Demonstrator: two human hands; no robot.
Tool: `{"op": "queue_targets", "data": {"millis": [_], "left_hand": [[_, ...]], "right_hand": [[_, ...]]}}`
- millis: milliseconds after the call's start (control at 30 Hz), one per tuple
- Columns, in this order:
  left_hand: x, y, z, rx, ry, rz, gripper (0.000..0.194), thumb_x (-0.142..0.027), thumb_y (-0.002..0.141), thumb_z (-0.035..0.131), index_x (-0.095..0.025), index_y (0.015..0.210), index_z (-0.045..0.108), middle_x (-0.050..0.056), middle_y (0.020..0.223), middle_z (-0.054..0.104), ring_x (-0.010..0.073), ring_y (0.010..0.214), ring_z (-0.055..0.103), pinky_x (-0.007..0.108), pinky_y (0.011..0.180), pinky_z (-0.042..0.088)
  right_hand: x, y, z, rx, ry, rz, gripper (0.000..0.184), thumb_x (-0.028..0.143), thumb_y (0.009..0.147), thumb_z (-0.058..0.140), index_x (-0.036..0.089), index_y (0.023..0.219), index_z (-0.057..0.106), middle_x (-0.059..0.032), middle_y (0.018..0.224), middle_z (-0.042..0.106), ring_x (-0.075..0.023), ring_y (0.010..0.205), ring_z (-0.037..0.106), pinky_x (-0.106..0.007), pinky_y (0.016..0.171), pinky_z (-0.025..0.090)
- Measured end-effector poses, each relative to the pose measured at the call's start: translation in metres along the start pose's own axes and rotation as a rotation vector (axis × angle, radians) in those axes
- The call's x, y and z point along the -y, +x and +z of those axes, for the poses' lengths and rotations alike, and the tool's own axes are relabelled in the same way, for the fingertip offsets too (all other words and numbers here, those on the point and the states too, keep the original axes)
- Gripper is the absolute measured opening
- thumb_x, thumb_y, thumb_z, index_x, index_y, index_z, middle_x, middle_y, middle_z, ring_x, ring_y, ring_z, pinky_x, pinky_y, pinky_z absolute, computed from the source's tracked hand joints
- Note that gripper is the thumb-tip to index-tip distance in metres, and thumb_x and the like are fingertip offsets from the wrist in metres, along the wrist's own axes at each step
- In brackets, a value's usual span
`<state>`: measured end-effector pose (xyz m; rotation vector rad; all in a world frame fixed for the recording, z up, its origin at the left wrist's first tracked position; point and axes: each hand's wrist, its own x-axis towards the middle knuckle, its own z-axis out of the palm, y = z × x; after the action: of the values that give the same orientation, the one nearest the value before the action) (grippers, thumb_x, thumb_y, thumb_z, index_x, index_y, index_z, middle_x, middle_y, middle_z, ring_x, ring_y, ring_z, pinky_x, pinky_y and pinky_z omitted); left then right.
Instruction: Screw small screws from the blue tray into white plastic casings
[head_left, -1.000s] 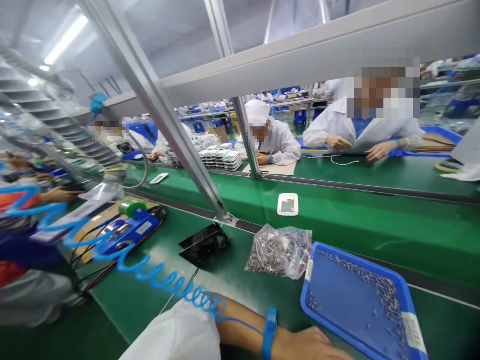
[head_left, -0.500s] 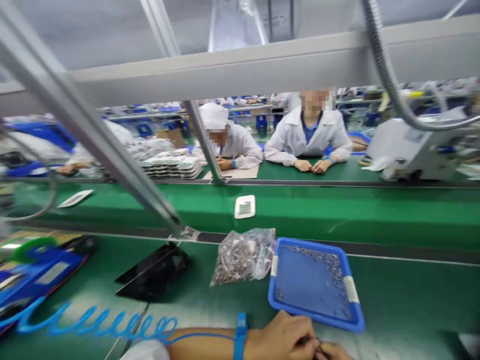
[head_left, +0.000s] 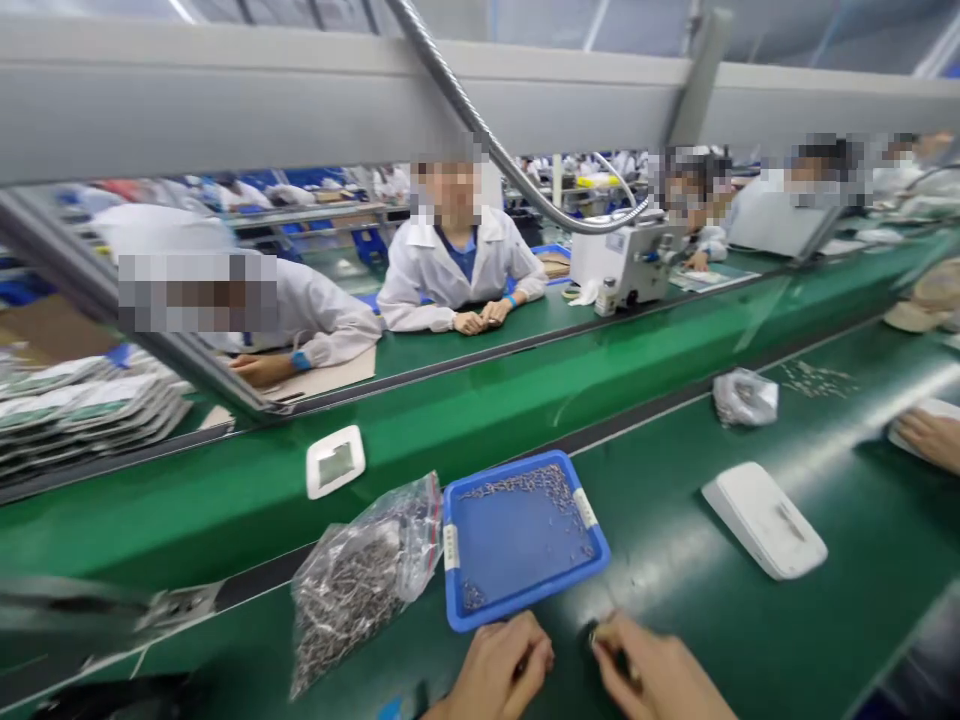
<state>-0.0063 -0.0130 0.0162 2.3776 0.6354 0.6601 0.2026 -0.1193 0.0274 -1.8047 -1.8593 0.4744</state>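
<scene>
Two hands close in below the blue parts tray

Both hands now sit at the bottom centre of the frame, just under the blue tray [head_left: 525, 535]; half a second ago they were pressed together at the lower edge, and a second ago only the left forearm lay along the surface. The view has swung rightward meanwhile, bringing a white housing [head_left: 763, 518] into the lower right. The left hand [head_left: 499, 670] has its fingers curled inward, pinched on something too small to make out. The right hand [head_left: 656, 675] grips a small dark, metallic-looking piece between thumb and fingers, near the tray's front rim. Tiny metal parts lie scattered in the tray, mostly along its far edge. Just left of the tray slumps a clear bag of metal parts [head_left: 360, 580]. A white square plate [head_left: 335, 461] rests on the green conveyor belt [head_left: 487, 410] beyond. At the right edge, a co-worker's hand [head_left: 930, 438] rests on the green surface [head_left: 750, 620].
</scene>
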Motion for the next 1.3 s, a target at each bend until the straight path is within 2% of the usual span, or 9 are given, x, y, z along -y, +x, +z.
{"op": "queue_targets", "data": {"millis": [133, 267, 367, 500, 600, 767, 900, 1100, 1300], "left_hand": [[0.008, -0.002, 0.008, -0.059, -0.058, 0.167, 0.032, -0.031, 0.106, 0.032, -0.022, 0.088, 0.058, -0.002, 0.073, 0.067, 0.0112, 0.062, 0.064, 0.021, 0.058, 0.048], [0.010, -0.004, 0.014, -0.040, -0.068, 0.244, 0.023, -0.029, 0.105, 0.039, -0.025, 0.105, 0.061, 0.000, 0.081, 0.070, 0.0130, 0.069, 0.069, 0.022, 0.062, 0.053], [0.001, -0.003, 0.006, -0.062, 0.013, 0.304, 0.026, -0.027, 0.106, 0.037, -0.024, 0.111, 0.062, 0.002, 0.091, 0.073, 0.0133, 0.077, 0.071, 0.022, 0.070, 0.056], [-0.014, -0.003, -0.007, -0.051, 0.168, 0.391, 0.030, -0.023, 0.106, 0.035, -0.023, 0.112, 0.065, 0.004, 0.098, 0.073, 0.0145, 0.086, 0.072, 0.023, 0.075, 0.058], [-0.019, -0.009, -0.011, 0.009, 0.182, 0.358, 0.025, -0.021, 0.104, 0.043, -0.021, 0.117, 0.064, 0.006, 0.104, 0.071, 0.0168, 0.093, 0.070, 0.027, 0.081, 0.059], [-0.019, -0.016, -0.006, 0.073, 0.193, 0.378, 0.024, -0.017, 0.101, 0.051, -0.016, 0.123, 0.060, 0.009, 0.109, 0.070, 0.0191, 0.099, 0.069, 0.032, 0.087, 0.058], [-0.025, -0.015, 0.000, 0.108, 0.162, 0.322, 0.032, -0.025, 0.102, 0.050, -0.016, 0.132, 0.053, 0.012, 0.114, 0.068, 0.0237, 0.113, 0.065, 0.038, 0.094, 0.057], [-0.031, -0.013, 0.008, 0.197, 0.226, 0.111, 0.076, -0.051, 0.098, 0.051, -0.003, 0.151, 0.026, 0.026, 0.148, 0.044, 0.0392, 0.145, 0.033, 0.059, 0.116, 0.035], [-0.032, -0.012, 0.008, 0.279, 0.168, -0.014, 0.066, -0.049, 0.102, 0.041, -0.004, 0.149, 0.034, 0.022, 0.153, 0.040, 0.0351, 0.148, 0.029, 0.055, 0.124, 0.021]], "right_hand": [[-0.035, -0.009, -0.044, -0.333, -0.118, 0.234, 0.031, 0.034, 0.103, 0.035, 0.017, 0.114, 0.059, -0.0105, 0.099, 0.074, -0.0135, 0.055, 0.067, -0.022, 0.053, 0.051], [-0.076, -0.021, -0.063, -0.553, -0.441, 0.484, 0.048, 0.037, 0.102, 0.031, 0.008, 0.135, 0.048, -0.0156, 0.099, 0.074, -0.0184, 0.047, 0.063, -0.028, 0.041, 0.041], [-0.082, -0.033, -0.051, -0.470, -0.505, 0.571, 0.044, 0.034, 0.101, 0.027, 0.007, 0.119, 0.057, -0.0164, 0.096, 0.074, -0.0221, 0.046, 0.064, -0.030, 0.040, 0.036], [-0.057, -0.048, -0.036, -0.452, -0.451, 0.562, 0.037, 0.036, 0.103, 0.030, 0.012, 0.106, 0.058, -0.0141, 0.102, 0.074, -0.0222, 0.057, 0.069, -0.029, 0.046, 0.042], [-0.053, -0.043, -0.050, -0.512, -0.565, 0.649, 0.040, 0.035, 0.103, 0.032, 0.007, 0.122, 0.054, -0.0211, 0.124, 0.066, -0.0220, 0.064, 0.071, -0.029, 0.047, 0.043], [-0.078, -0.030, -0.080, -0.331, -0.663, 0.737, 0.045, 0.025, 0.099, 0.029, 0.002, 0.131, 0.048, -0.0285, 0.128, 0.061, -0.0204, 0.057, 0.065, -0.030, 0.048, 0.041], [-0.040, -0.041, -0.074, -0.169, -0.358, 0.714, 0.031, 0.031, 0.101, 0.036, 0.009, 0.115, 0.054, -0.0171, 0.095, 0.072, -0.0209, 0.060, 0.066, -0.028, 0.056, 0.045], [0.050, -0.042, -0.045, 0.181, 0.411, 0.459, 0.023, 0.038, 0.102, 0.047, 0.022, 0.114, 0.058, -0.0045, 0.119, 0.071, -0.0124, 0.081, 0.070, -0.023, 0.072, 0.052], [0.067, -0.030, -0.033, 0.226, 0.206, 0.349, 0.025, 0.033, 0.102, 0.047, 0.021, 0.121, 0.059, -0.0020, 0.108, 0.073, -0.0089, 0.063, 0.063, -0.022, 0.064, 0.046]]}}
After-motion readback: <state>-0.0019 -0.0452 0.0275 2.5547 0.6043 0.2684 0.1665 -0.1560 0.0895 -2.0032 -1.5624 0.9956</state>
